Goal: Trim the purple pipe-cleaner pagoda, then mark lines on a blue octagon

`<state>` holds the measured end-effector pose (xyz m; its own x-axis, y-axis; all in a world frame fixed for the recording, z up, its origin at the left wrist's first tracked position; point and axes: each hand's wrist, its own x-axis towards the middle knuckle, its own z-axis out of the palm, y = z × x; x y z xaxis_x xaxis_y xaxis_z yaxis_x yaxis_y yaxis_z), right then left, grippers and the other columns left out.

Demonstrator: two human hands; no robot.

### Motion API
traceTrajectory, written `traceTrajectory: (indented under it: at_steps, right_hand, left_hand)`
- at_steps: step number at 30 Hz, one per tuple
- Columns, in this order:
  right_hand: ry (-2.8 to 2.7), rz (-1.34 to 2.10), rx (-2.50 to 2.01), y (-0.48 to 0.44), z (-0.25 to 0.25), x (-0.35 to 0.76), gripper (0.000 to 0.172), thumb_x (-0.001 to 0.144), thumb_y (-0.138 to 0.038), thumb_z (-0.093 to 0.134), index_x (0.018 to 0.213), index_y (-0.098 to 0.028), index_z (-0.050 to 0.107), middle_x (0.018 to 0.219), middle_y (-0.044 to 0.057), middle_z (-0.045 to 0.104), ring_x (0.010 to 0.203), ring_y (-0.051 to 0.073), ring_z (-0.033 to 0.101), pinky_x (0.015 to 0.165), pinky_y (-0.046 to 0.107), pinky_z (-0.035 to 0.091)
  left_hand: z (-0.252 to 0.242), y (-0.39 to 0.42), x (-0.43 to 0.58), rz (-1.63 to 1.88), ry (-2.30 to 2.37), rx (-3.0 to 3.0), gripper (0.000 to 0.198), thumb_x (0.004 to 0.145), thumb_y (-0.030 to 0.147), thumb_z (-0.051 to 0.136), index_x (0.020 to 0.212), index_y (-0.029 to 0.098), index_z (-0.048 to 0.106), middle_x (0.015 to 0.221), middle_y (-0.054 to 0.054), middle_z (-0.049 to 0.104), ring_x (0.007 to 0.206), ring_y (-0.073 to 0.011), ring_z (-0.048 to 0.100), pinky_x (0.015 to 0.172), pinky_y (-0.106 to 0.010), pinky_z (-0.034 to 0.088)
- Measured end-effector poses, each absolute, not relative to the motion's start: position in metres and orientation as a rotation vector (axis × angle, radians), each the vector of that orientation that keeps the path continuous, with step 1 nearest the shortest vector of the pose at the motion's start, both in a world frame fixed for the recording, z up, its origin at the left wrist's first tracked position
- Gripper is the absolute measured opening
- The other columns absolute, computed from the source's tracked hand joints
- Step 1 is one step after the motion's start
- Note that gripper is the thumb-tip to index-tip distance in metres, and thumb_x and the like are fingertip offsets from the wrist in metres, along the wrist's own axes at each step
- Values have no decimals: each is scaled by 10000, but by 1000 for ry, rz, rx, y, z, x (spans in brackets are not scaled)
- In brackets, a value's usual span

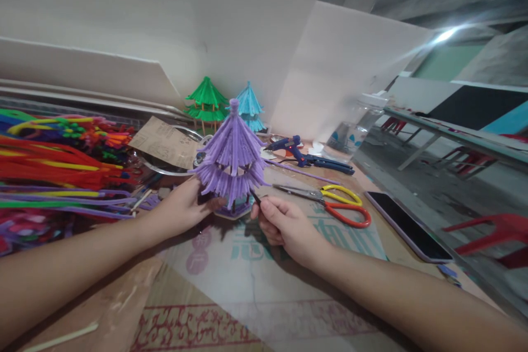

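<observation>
Purple tower (234, 146): stands upright at mid-view, between both hands; carries two tiers of fuzzy drooping strips, a knob on top and a flat base with a pale edge. Contact of base with table (193, 286): cannot tell.

Left hand (185, 206): clasps the tower low on its left side, thumb by the base; other fingers mostly hidden behind.

Right hand (284, 223): pinches a thin dark stick (256, 197) between thumb and forefinger, remaining fingers curled in; points the stick's upper end at the tower's lower tier. Contact of stick with tower: cannot tell.

Green tower (207, 91) and blue tower (249, 100): stand behind the purple one, green to the left, blue to the right.

Scissors (319, 196): lie beyond the right hand, one handle loop yellow, one red; point blades toward the tower.

Glue gun (292, 147), dark blue: lies beyond the scissors, beside dark blue pliers (330, 163).

Phone (408, 225): lies at the table's right side, screen dark.

Clear container (352, 132): stands at the far right.

Brown paper (165, 140): lies over a metal tray (159, 171), left of the tower.

Fuzzy sticks (53, 162): lie heaped at far left, in red, yellow, green, purple.

Red stool (490, 228): stands off the table's right edge.
</observation>
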<state>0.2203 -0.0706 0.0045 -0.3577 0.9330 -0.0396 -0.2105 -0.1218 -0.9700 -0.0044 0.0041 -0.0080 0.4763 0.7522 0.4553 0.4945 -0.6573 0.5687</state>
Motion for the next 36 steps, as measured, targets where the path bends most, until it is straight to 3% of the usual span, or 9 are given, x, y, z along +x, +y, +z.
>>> traceTrajectory:
  at_steps: [9, 16, 26, 36]
  right_hand:
    - [-1253, 1644, -889, -71, 4, 222, 583, 680, -701, 763, 822, -161, 596, 474, -131, 317, 397, 40, 184, 380, 203, 94]
    - [-1276, 1621, -883, -71, 3, 221, 575, 698, -701, 752, 827, -163, 596, 469, -133, 303, 396, 44, 179, 382, 204, 99]
    - [-1208, 1628, -899, -71, 5, 221, 559, 685, -685, 761, 812, -173, 575, 485, -127, 332, 404, 40, 172, 385, 200, 89]
    - [-1178, 1605, -902, -71, 5, 221, 564, 669, -679, 780, 794, -169, 578, 488, -127, 325, 407, 35, 157, 395, 209, 80]
  left_hand:
    - [-6, 3, -5, 1014, 992, 2376, 580, 884, 679, 506, 1146, 176, 629, 1149, -131, 705, 1112, -332, 647, 1048, -485, 500]
    - [-2, 2, -3, 988, 1006, 2402, 591, 890, 684, 485, 1086, 152, 653, 1089, -136, 714, 1015, -327, 681, 966, -468, 545]
    - [-6, 3, -5, 993, 1009, 2367, 604, 885, 696, 498, 1147, 166, 622, 1153, -142, 700, 1141, -346, 643, 1039, -487, 501]
    - [-15, 6, -10, 1029, 1030, 2312, 527, 867, 622, 564, 1138, 173, 624, 1126, -127, 714, 1112, -340, 652, 1024, -487, 508]
